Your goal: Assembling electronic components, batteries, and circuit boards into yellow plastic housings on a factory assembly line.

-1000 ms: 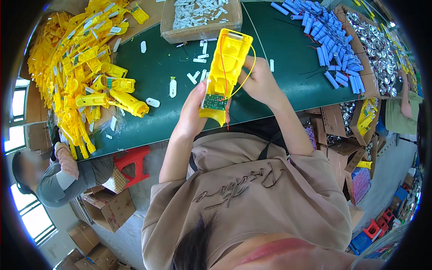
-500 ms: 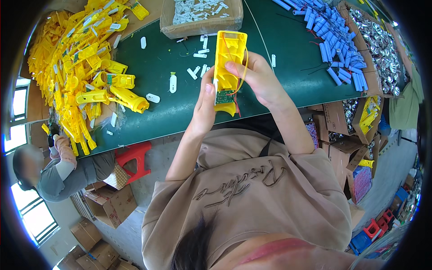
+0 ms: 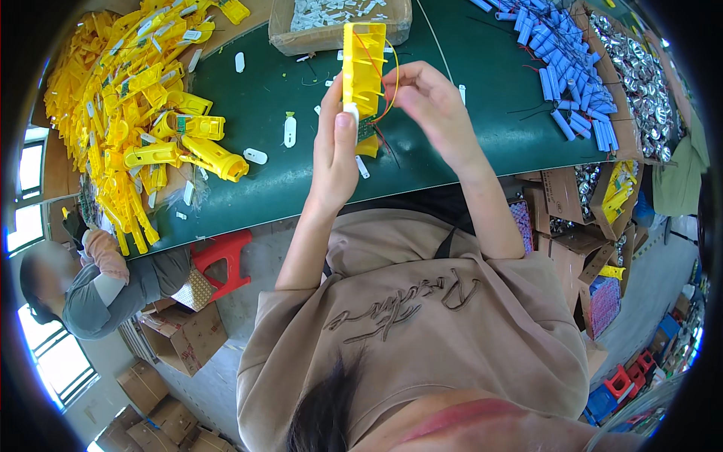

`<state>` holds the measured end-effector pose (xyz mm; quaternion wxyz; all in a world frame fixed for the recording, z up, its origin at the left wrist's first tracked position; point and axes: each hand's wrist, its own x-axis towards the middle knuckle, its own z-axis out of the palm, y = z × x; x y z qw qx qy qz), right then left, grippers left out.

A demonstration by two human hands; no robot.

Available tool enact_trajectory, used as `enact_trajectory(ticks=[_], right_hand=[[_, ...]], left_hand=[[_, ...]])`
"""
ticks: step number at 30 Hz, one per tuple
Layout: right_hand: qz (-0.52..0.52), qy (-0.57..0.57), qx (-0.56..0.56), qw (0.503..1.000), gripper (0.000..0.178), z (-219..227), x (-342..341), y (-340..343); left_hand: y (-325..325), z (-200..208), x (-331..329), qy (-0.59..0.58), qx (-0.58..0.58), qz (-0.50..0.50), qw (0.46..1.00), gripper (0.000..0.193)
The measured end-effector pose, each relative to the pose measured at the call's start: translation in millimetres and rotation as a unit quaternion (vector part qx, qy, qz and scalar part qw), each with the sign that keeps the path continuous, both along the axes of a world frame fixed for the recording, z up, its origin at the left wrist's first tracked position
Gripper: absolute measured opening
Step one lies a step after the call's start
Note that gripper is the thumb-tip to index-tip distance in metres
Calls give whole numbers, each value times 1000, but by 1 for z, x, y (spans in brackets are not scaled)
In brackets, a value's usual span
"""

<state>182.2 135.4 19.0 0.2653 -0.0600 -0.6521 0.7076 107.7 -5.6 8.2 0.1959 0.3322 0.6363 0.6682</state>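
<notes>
I see my left hand pinching the lower end of the yellow casing, which stands upright, long axis pointing away from me. My right hand, just beside it, pinches its thin wires. Below lies the green table; yellow parts pile up far left.

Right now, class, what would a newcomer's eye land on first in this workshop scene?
First, the yellow plastic casing held up over the middle of the green table, the left hand gripping it and the right hand pinching its wires. Next, the big heap of yellow parts on the table's left and the pile of blue cylinders on its right.
</notes>
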Motion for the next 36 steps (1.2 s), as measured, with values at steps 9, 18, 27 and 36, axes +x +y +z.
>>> enact_trajectory(ticks=[9, 18, 27, 36], right_hand=[[-274, 27, 260, 926, 9, -6, -20, -23], [-266, 8, 349, 899, 12, -25, -32, -39], [-301, 65, 404, 861, 10, -26, -37, -32], [-248, 42, 468, 847, 17, -31, -35, -12]], left_hand=[[13, -13, 8, 46, -4, 56, 997, 51], [26, -8, -4, -144, 70, 86, 983, 48], [43, -7, -16, -161, 119, 54, 978, 38], [52, -17, -31, -140, 102, 73, 982, 42]])
